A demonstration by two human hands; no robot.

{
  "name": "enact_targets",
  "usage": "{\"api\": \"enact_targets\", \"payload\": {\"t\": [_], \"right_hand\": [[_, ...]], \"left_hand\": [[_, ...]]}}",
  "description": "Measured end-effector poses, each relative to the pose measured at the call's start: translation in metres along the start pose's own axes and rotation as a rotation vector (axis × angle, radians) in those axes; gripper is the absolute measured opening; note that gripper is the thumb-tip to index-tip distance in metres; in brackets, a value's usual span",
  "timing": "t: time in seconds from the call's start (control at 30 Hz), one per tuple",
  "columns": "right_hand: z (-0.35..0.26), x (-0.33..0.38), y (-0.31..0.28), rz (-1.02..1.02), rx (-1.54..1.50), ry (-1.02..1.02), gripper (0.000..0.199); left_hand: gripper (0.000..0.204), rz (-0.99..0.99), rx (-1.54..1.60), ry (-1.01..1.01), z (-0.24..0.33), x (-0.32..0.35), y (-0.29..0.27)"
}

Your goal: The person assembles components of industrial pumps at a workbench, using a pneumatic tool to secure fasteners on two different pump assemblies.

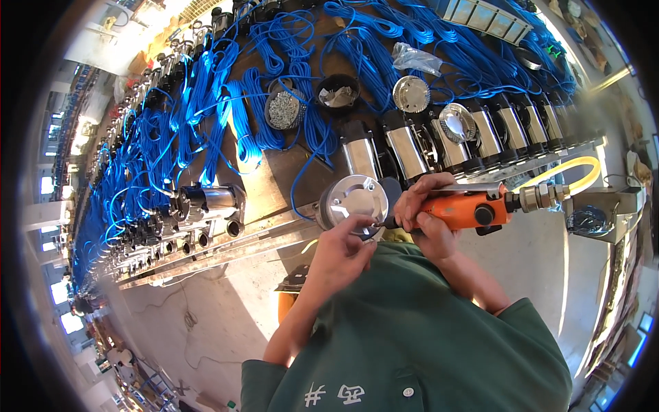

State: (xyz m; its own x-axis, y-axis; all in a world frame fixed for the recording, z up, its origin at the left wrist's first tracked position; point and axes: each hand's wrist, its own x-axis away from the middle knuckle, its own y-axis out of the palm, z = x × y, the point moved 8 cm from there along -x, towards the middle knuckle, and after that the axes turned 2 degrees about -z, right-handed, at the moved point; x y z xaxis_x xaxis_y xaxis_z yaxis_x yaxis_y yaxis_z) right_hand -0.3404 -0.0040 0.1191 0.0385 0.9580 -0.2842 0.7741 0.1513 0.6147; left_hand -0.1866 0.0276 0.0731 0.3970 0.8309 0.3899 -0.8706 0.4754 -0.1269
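Observation:
My right hand [434,223] is wrapped round an orange air screwdriver [463,209], held level with its tip pointing left. A yellow air hose [583,165] runs from its back end through a metal fitting. My left hand [340,257] has thumb and fingers drawn together beside the driver's tip; whatever small thing they pinch is too small to make out. Right by those fingertips is a round, shiny metal pump end [358,202] at the bench's near edge, its flat face turned up. The driver's tip is close to its near rim.
Several silver-and-black pump motors [410,147] stand in a row along the right. Coiled blue cables [274,55] cover the bench's far and left parts. A bowl of small metal fasteners [285,110], a dark bowl [338,91] and a round metal dish [412,94] sit among them.

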Motion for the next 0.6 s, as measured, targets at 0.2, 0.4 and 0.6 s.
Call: {"api": "enact_targets", "payload": {"t": [0.2, 0.4, 0.6], "right_hand": [[0.006, 0.0, 0.002, -0.016, 0.048, 0.07, 0.036], [0.009, 0.0, 0.006, -0.036, 0.047, 0.085, 0.032], [0.02, 0.002, 0.008, -0.067, 0.119, 0.11, 0.027]], "left_hand": [[0.053, 0.085, -0.069, -0.009, 0.001, 0.001, -0.006], [0.063, 0.163, -0.07, -0.025, -0.009, 0.002, -0.01], [0.062, 0.189, -0.111, -0.023, -0.009, 0.003, -0.01]]}}
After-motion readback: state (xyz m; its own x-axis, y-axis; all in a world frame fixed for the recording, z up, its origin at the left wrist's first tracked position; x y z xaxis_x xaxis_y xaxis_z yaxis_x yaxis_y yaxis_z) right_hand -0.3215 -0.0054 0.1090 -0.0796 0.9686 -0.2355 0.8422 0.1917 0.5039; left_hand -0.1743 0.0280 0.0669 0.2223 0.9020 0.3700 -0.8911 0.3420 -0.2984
